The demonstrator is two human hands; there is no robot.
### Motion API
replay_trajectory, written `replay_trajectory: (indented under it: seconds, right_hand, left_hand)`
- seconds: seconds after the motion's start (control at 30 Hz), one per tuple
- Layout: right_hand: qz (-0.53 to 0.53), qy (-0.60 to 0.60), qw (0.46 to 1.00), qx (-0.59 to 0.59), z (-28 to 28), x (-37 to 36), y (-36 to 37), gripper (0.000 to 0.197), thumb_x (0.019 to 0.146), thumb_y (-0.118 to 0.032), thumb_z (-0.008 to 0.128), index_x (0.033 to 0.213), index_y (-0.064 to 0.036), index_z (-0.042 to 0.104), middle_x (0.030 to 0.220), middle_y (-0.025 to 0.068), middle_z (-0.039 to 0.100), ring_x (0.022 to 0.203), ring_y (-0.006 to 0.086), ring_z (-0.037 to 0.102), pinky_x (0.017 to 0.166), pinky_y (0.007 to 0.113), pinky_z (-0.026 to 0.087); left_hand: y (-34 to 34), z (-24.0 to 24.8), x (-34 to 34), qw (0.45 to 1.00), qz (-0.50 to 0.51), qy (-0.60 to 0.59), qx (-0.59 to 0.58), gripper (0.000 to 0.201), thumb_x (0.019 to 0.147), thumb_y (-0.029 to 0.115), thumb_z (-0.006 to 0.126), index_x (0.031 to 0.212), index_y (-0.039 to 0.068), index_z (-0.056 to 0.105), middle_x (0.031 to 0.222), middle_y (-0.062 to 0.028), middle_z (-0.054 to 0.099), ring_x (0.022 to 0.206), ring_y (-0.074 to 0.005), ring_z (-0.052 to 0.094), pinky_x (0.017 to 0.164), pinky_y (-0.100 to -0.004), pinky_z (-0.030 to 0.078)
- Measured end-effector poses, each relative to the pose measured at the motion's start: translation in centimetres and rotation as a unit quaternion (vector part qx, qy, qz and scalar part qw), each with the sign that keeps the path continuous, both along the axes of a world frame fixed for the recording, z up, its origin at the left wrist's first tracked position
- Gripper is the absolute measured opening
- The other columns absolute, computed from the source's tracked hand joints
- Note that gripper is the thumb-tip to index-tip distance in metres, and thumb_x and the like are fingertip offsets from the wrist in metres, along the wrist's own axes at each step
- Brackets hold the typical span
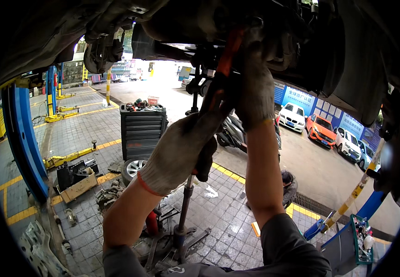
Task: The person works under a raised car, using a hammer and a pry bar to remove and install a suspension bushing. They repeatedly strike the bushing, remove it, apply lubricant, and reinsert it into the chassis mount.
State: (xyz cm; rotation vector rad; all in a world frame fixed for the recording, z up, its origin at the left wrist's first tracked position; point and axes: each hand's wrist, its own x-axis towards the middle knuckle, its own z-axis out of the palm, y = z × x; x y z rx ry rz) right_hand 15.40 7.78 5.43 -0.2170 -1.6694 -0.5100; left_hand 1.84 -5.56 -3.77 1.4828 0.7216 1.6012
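Overhead is the dark underside of a raised car (pixel 181 23). My left hand (pixel 177 150), in a whitish knit glove with a red cuff, is closed round the lower part of a long orange-and-black power tool (pixel 230 53), which looks like a cordless ratchet wrench. The tool slants up to the underbody, and its dark end hangs below my left hand. My right hand (pixel 256 87), gloved too, reaches higher beside the tool's upper end. Its fingers look bent against the parts up there, but shadow hides what they grip.
Below stands an upright pole stand (pixel 180 221) with loose parts around its foot. A grey tool cabinet (pixel 142 131) and wheel (pixel 135 167) are beyond. Blue lift post (pixel 24 138) left; green-topped cart (pixel 343 244) right. A person (pixel 289 188) crouches right of my right forearm.
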Motion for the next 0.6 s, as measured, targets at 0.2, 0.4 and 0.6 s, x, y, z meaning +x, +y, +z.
replay_trajectory:
  seconds: [0.2, 0.4, 0.6]
  right_hand:
    - [0.491, 0.147, 0.775, -0.370, -0.3, 4.8, -2.0, 0.053, 0.106, -0.054, 0.051, 0.125, -0.0055, 0.061, 0.095, 0.0063, 0.067, 0.052, 0.0107, 0.053, 0.045, 0.030, 0.048]
    - [0.282, 0.135, 0.897, -0.313, 1.5, 9.4, -3.0, 0.028, 0.108, -0.030, 0.049, 0.116, -0.0053, 0.057, 0.086, 0.0052, 0.062, 0.052, 0.0088, 0.056, 0.042, 0.025, 0.049]
    - [0.318, 0.106, 0.880, -0.337, 2.3, 10.0, -2.7, 0.037, 0.108, -0.045, 0.051, 0.117, -0.0090, 0.057, 0.075, 0.0008, 0.058, 0.047, 0.0088, 0.053, 0.040, 0.025, 0.048]
  left_hand:
    - [-0.5, 0.6, -1.0, 0.998, 0.041, -0.037, -0.013, 0.045, 0.105, 0.048, 0.058, 0.102, 0.003, 0.061, 0.061, 0.0010, 0.050, 0.041, -0.0099, 0.046, 0.038, -0.0265, 0.037]
    - [-0.7, 1.2, 0.4, 0.998, 0.059, -0.012, -0.015, 0.050, 0.103, 0.053, 0.059, 0.102, 0.003, 0.060, 0.060, 0.0013, 0.048, 0.040, -0.0097, 0.045, 0.037, -0.0264, 0.037]
    - [0.2, 0.9, 0.5, 0.998, 0.060, -0.001, 0.005, 0.049, 0.102, 0.052, 0.061, 0.103, 0.003, 0.059, 0.061, 0.0012, 0.049, 0.040, -0.0101, 0.047, 0.037, -0.0255, 0.038]
